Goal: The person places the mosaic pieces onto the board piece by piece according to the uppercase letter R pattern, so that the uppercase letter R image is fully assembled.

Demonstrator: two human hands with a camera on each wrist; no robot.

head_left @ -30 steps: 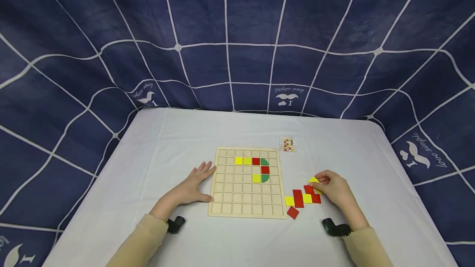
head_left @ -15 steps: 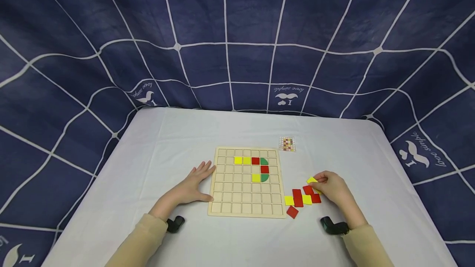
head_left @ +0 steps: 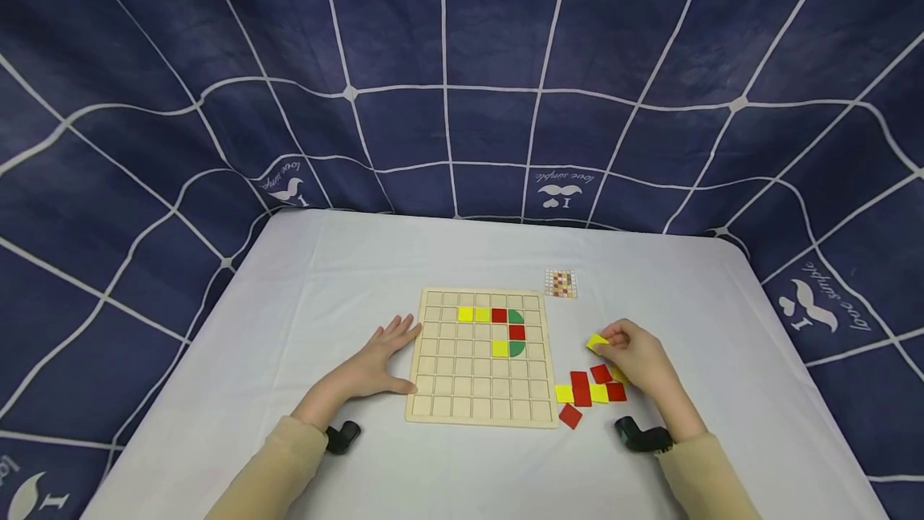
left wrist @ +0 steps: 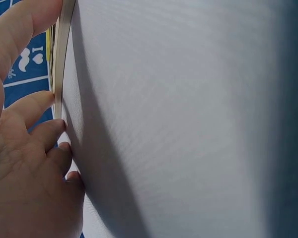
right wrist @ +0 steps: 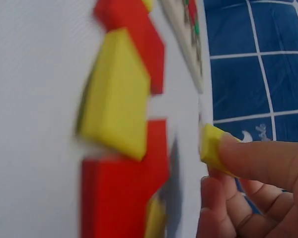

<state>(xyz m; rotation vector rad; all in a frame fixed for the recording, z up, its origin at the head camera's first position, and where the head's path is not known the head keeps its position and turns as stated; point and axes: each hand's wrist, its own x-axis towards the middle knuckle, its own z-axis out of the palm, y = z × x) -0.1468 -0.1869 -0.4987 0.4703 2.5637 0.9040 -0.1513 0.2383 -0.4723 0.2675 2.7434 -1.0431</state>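
— What lies nearest us?
— Loose red and yellow tiles (head_left: 581, 389) on the white cloth (head_left: 447, 472), just right of our wooden board (head_left: 481, 366).
— And our hands?
— Our left hand (head_left: 371, 361) is spread, gripping nothing, fingertips at the board's left edge. Our right hand (head_left: 638, 355) pinches a yellow tile (head_left: 595, 342) near the loose ones.
— Farther off?
— We see a small patterned card (head_left: 561, 283) beyond the board's far right corner, then a blue curtain (head_left: 491, 30).

"What colours show on the pale wooden grid board (head_left: 480, 387)?"
"Yellow square tiles (head_left: 465, 314), red square tiles (head_left: 500, 315), green quarter-round tiles (head_left: 516, 317)."
"And the pinched tile (right wrist: 211, 145)?"
"Yellow too; the curtain (head_left: 491, 128) is navy, white-gridded, with white moustache prints (head_left: 560, 191)."
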